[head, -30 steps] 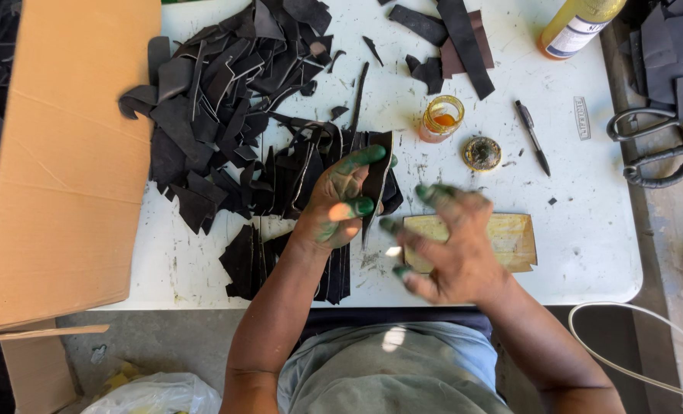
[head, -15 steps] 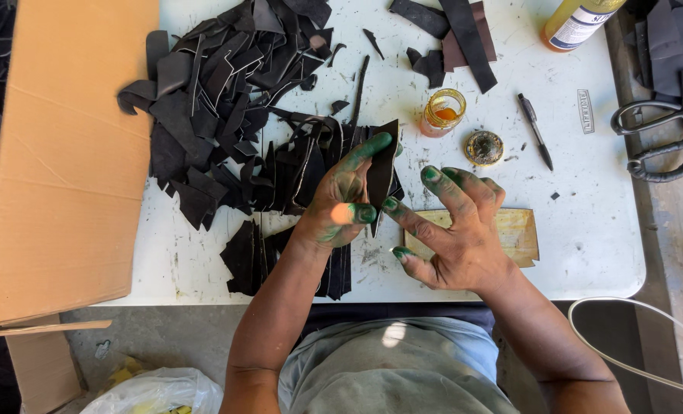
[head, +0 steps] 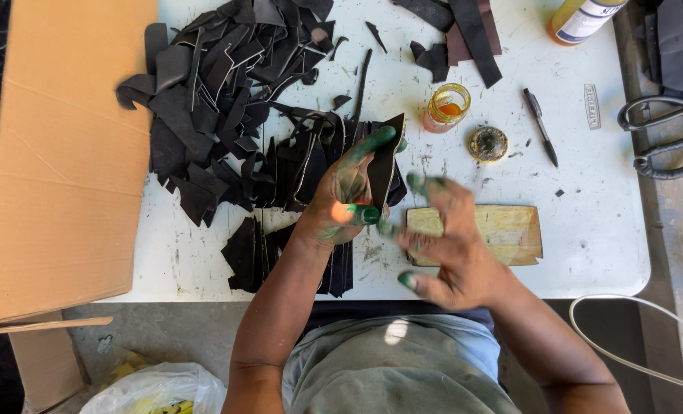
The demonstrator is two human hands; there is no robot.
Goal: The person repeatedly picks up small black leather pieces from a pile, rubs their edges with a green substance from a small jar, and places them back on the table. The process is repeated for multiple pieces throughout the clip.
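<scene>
My left hand, its fingertips stained green, holds a black leather piece upright over the white table. My right hand, also green at the fingertips, hovers blurred just right of it with fingers spread, above a worn yellowish board. A large heap of black leather scraps lies left of and behind my left hand, and a stack of cut black pieces sits under my left wrist.
A small glass jar of orange liquid, a round lid and a black pen lie behind the board. Scissors rest far right, a bottle at back. A cardboard box flanks the left edge. A white cable hangs right.
My left hand has taken up a black leather piece and holds it upright. My right hand has shifted slightly and moves quickly beside it.
</scene>
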